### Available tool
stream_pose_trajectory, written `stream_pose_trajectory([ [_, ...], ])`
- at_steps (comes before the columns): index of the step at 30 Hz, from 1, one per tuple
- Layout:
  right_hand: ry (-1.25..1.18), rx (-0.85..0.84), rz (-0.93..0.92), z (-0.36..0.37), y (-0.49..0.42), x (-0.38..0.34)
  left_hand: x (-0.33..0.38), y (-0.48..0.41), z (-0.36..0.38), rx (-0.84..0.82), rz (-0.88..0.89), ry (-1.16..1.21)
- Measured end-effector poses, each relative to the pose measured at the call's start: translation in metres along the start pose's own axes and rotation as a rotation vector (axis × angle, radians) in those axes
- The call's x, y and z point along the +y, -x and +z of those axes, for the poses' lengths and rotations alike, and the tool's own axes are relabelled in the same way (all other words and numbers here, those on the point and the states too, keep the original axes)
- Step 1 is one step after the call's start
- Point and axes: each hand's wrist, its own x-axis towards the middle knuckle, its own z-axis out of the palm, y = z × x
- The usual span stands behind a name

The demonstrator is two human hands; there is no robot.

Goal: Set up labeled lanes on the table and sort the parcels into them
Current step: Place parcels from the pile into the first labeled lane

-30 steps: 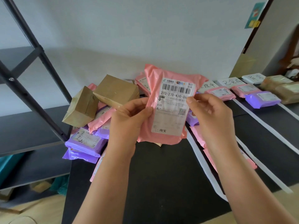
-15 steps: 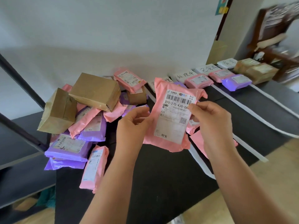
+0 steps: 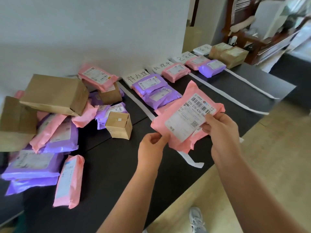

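1. Black tabletop (image 3: 107, 165) against a pale wall (image 3: 84, 31), split by white paper strips (image 3: 218, 93) into lanes running from the far edge to the near edge, each headed by a handwritten card (image 3: 137, 77) at the far edge
2. Lanes laid and partly filled: two purple parcels (image 3: 151, 84) in the leftmost, one pink packet (image 3: 175, 71) in the next, a pink bag (image 3: 196, 62) and a purple bag (image 3: 211, 67) in the third, brown cartons (image 3: 230, 54) in the last, near the far right corner
3. Unsorted heap (image 3: 55, 132) over the left end: big brown box (image 3: 53, 93), small brown box (image 3: 119, 125), pink and purple bags overlapping
4. Sorting step in hand, judged early to midway, with far more in the heap than in the lanes
5. Pink parcel (image 3: 181, 118) held up in the air above the near edge, in front of the first two lanes, tilted, label side towards the camera
6. Left hand (image 3: 151, 147) pinching its lower left corner, fingers curled; right hand (image 3: 220, 130) gripping its right edge, thumb over the label
7. Look of it: soft pink plastic bag, puffy and creased, white shipping label with barcode, printed number and small square code; probably light and floppy, apt to sag from one corner
8. Next, by judgement: read the label, pick the matching lane, lower it flat between two strips beside the parcels already there, without dragging a strip askew or covering a card
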Motion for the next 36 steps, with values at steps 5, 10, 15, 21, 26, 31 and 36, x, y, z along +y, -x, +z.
stream_pose_trajectory([
  [5, 0.025, -0.065, 0.094, -0.027, -0.039, 0.002, 0.007, -0.002, 0.044, 0.105, -0.052, 0.084],
  [10, 0.026, -0.128, 0.141, -0.074, -0.086, 0.004, 0.016, -0.004, 0.106, 0.168, -0.065, 0.128],
  [15, 0.102, -0.173, 0.119, -0.123, -0.126, 0.018, 0.010, -0.007, 0.165, 0.203, -0.058, 0.115],
  [21, 0.186, -0.170, 0.225, -0.151, -0.164, 0.061, -0.021, -0.018, 0.209, 0.204, -0.135, 0.000],
  [26, 0.262, -0.187, 0.397, -0.151, -0.181, 0.101, -0.047, -0.039, 0.215, 0.191, -0.207, -0.197],
  [31, 0.316, -0.195, 0.440, -0.140, -0.190, 0.135, -0.060, -0.060, 0.210, 0.122, -0.222, -0.474],
  [36, 0.361, -0.170, 0.464, -0.135, -0.197, 0.154, -0.068, -0.078, 0.215, 0.047, -0.253, -0.673],
])
